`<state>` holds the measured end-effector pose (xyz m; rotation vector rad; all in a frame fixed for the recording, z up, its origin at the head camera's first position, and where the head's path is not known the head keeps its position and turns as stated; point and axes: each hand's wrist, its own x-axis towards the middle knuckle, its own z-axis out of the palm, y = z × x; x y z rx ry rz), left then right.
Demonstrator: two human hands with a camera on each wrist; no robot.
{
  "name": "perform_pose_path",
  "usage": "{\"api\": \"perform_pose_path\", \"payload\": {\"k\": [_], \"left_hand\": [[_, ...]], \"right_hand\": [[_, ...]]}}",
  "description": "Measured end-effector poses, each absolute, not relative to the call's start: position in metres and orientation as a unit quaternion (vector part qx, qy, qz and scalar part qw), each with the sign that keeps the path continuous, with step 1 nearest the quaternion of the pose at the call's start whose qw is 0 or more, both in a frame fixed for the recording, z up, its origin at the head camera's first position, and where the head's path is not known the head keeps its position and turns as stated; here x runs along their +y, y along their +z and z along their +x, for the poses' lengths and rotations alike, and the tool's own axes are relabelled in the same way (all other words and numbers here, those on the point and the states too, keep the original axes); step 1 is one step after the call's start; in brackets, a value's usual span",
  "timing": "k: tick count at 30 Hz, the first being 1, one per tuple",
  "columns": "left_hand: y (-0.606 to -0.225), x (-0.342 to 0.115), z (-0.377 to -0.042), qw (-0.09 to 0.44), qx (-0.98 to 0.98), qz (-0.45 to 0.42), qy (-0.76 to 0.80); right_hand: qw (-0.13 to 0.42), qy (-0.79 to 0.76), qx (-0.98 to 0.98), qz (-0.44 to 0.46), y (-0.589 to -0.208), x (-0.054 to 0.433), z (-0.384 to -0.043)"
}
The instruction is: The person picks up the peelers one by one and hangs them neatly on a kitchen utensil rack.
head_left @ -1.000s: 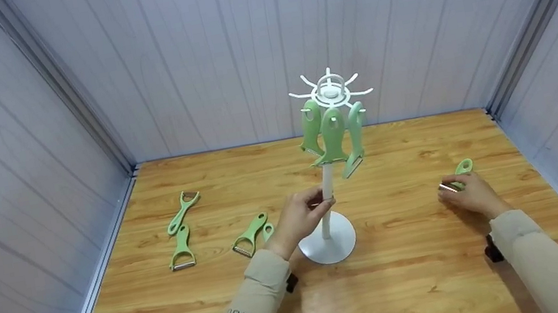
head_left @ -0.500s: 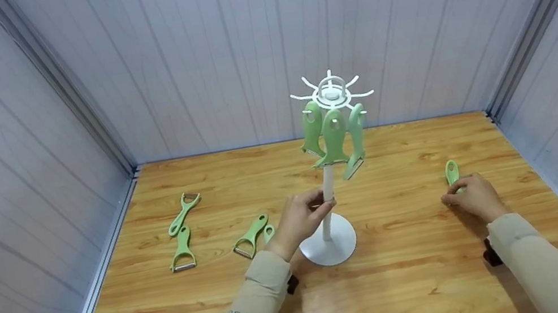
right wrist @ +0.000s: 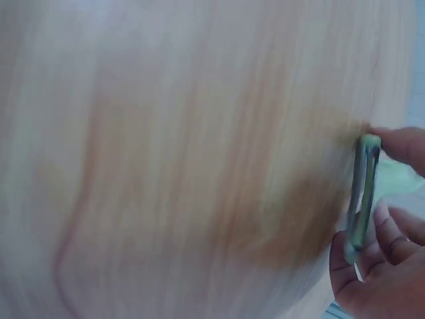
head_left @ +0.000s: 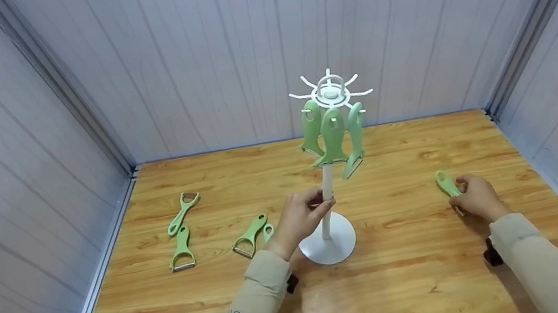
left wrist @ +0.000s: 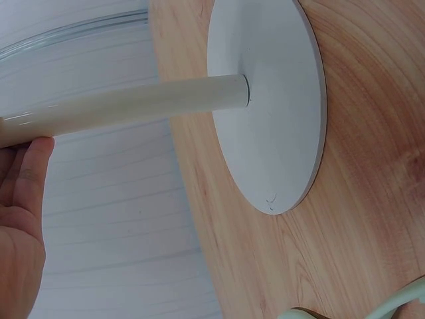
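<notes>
With thumb and fingers, my left hand (head_left: 301, 214) grips the white pole (left wrist: 133, 106) of an upright stand. Its round white base (left wrist: 279, 133) rests on the table. Three green peelers hang by their handle holes from the front hooks: a left one (head_left: 312, 127), a middle one (head_left: 333, 135) and a paler right one (head_left: 357, 134). Over at the right, my right hand (head_left: 476, 196) pinches another green peeler (head_left: 445, 183) by its head end, its handle pointing away and slightly left. In the right wrist view that peeler's head (right wrist: 364, 193) sits between thumb and fingers, somewhat blurred.
Left of the stand lie a Y-shaped peeler (head_left: 251, 235) and a partly hidden one (head_left: 268, 232) by the left forearm. Farther left are two more, an upper peeler (head_left: 184, 212) and a lower peeler (head_left: 181, 248). Bare white hooks (head_left: 332, 91) ring the stand's top.
In my right hand, the peeler's handle has swung from pointing away and right to pointing away and left. My left hand and the stand have stayed in place.
</notes>
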<state>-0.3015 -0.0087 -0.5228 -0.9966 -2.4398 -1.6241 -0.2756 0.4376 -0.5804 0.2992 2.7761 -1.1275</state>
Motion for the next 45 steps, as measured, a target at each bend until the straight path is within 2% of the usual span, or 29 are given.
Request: {"api": "perform_pose_path", "payload": {"k": [10,26,31,45], "left_hand": [[-0.523,-0.009,-0.301,0.012,-0.789,-0.315,-0.528],[-0.524,-0.009,-0.301,0.022,-0.787,-0.318,-0.528],[-0.525,-0.008,-0.301,0.029,-0.790,-0.320,-0.523],[-0.523,-0.009,-0.301,0.013,-0.787,-0.317,-0.529]], "right_hand": [[0.038,-0.358,0.928,0.092,-0.576,0.436,-0.275],[0.036,-0.419,0.904,0.081,-0.567,0.429,-0.271],[0.014,-0.420,0.904,0.081,-0.563,0.423,-0.271],[-0.008,-0.428,0.900,0.078,-0.549,0.414,-0.268]]}}
